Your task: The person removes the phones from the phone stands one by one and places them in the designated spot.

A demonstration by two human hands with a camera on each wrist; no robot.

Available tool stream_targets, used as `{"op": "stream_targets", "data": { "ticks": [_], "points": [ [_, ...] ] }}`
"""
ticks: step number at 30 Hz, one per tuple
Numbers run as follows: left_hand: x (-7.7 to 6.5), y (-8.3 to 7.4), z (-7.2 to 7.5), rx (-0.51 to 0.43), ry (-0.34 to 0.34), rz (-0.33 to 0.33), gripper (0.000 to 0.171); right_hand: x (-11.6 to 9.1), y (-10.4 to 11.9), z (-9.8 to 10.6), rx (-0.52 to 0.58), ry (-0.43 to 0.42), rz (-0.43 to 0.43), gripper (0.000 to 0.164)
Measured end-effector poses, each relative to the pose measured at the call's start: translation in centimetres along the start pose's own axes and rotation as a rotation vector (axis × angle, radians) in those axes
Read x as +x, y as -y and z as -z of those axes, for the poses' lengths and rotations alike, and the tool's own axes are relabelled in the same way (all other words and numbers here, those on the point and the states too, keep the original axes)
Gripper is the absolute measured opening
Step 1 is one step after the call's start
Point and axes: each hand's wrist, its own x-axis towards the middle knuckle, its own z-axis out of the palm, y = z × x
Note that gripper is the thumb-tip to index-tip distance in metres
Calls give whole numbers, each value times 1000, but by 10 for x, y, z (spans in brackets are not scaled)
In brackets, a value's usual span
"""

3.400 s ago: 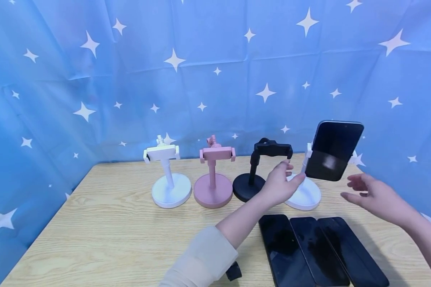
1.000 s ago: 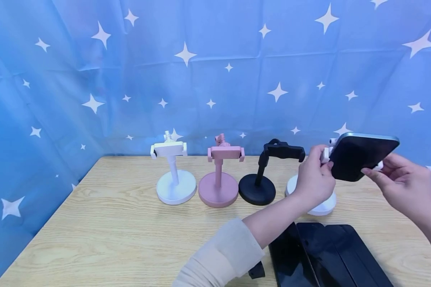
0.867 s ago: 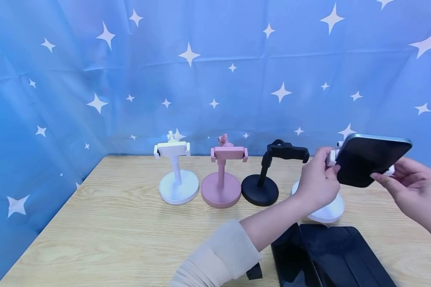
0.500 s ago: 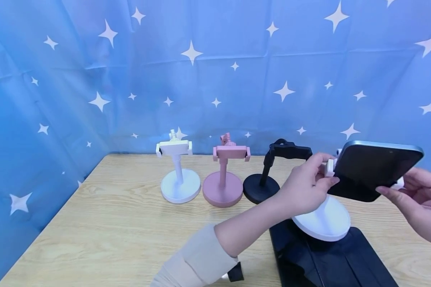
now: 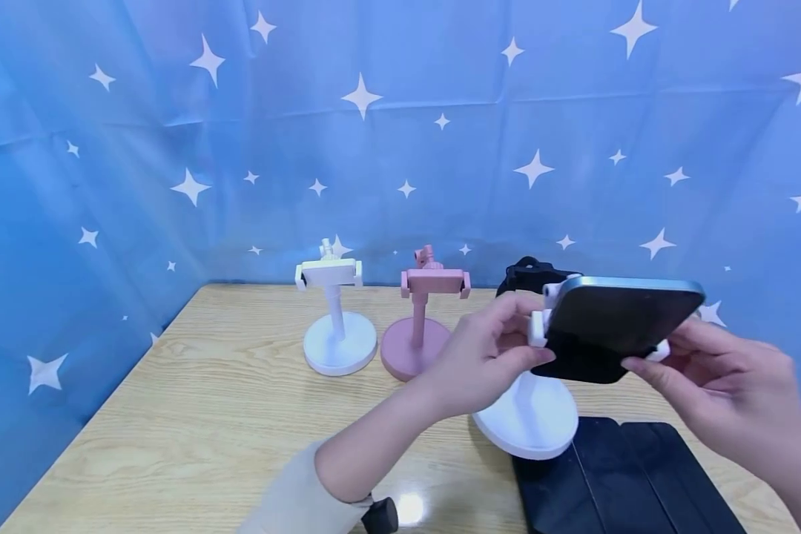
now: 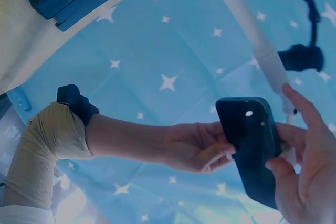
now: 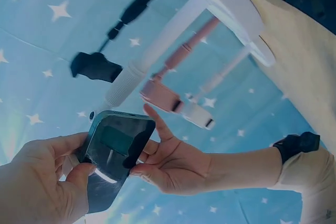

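A smartphone (image 5: pixel 617 326) with a dark screen and pale blue edge sits tilted in the clamp of a white phone stand (image 5: pixel 527 415). My left hand (image 5: pixel 487 352) grips the clamp's left end, its thumb at the phone's lower left edge. On the other side my right hand (image 5: pixel 727 378) pinches the right clamp end, thumb tip on the phone's lower front and fingers behind. In the right wrist view the screen of the phone (image 7: pixel 118 156) faces the camera between both hands. The stand's round base overlaps the top of the flat dark phones in the head view.
Several dark phones (image 5: pixel 627 475) lie side by side at the front right of the wooden table (image 5: pixel 193 415). A white phone stand (image 5: pixel 339 345), a pink one (image 5: pixel 410 348) and a black one (image 5: pixel 530 276) stand along the back. A blue star-patterned curtain (image 5: pixel 274 148) hangs behind.
Both hands, first apart from the stand, have taken hold of its clamp ends. The white stand with its phone has come nearer and then left, now partly covering the black stand; the phone leans back more.
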Motion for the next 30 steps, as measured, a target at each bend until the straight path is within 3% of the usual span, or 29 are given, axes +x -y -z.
{"op": "stream_targets", "data": {
  "ticks": [6,12,19,23,30],
  "points": [
    [-21,-5,20,-23,-26,86,25,9,12,-23,229,12,60,45],
    [-40,-5,32,-5,-34,93,24,9,26,-40,248,79,28,54],
    [-54,-5,38,24,-46,109,24,3,24,-59,549,37,72,31],
    [-61,-3,39,3,-56,123,24,0,25,-66,588,46,73,31],
    [-71,0,40,-59,-45,164,24,-6,28,-70,556,82,46,37]
  ]
}}
